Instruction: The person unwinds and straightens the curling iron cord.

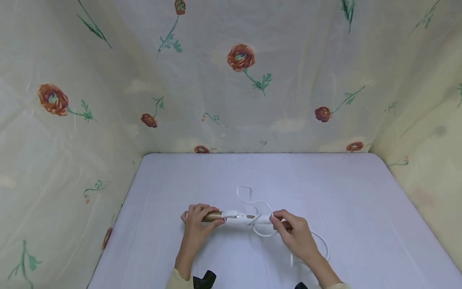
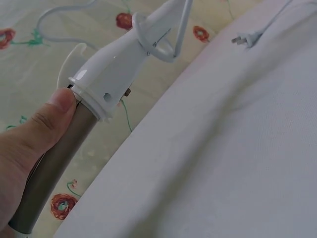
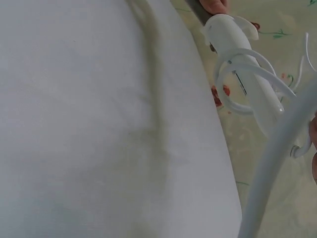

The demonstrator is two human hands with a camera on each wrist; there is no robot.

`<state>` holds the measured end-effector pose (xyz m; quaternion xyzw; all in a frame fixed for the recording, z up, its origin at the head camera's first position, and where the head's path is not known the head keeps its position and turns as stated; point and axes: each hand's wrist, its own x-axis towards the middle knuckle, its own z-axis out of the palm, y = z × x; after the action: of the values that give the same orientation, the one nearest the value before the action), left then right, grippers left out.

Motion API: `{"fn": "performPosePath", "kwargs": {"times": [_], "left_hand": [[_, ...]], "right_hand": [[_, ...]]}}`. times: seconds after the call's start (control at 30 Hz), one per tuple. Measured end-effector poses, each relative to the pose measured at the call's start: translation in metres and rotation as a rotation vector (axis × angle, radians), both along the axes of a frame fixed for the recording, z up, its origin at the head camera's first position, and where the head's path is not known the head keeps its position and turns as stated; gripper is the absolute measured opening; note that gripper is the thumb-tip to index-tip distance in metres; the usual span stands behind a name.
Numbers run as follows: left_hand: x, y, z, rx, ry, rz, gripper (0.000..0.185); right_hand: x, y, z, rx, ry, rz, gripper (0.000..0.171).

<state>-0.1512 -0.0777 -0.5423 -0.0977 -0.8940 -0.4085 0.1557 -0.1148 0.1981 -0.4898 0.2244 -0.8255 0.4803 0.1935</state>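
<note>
A curling iron (image 1: 238, 218) with a white handle and a brownish-gold barrel (image 2: 57, 166) is held up level above the table. My left hand (image 1: 196, 224) grips the barrel, its thumb close to the joint with the handle. Its white power cord (image 3: 270, 171) loops loosely around the handle. At the handle's far end my right hand (image 1: 297, 237) pinches the cord between thumb and fingers. Only a bit of that hand's fingertips (image 3: 314, 144) shows at the edge of the right wrist view.
The table (image 1: 361, 208) has a white cover. A plug (image 2: 247, 38) on the cord shows over the table in the left wrist view. More cord hangs in loops below the right hand. Flower-printed curtains (image 1: 274, 116) enclose the table's back and sides.
</note>
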Motion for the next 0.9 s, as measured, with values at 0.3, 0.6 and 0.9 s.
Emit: {"fn": "performPosePath", "kwargs": {"times": [0.3, 0.6, 0.9], "left_hand": [[0.001, -0.003, 0.001, 0.020, -0.006, -0.033, 0.034], [0.002, -0.004, -0.003, 0.047, 0.005, -0.060, 0.033], [-0.001, -0.004, 0.001, 0.078, 0.001, -0.055, 0.033]], "right_hand": [[-0.023, 0.019, -0.019, -0.037, -0.279, -0.125, 0.005], [-0.030, 0.024, -0.035, 0.009, -0.427, -0.138, 0.018], [-0.035, 0.021, -0.056, 0.230, -0.434, -0.213, 0.008]]}}
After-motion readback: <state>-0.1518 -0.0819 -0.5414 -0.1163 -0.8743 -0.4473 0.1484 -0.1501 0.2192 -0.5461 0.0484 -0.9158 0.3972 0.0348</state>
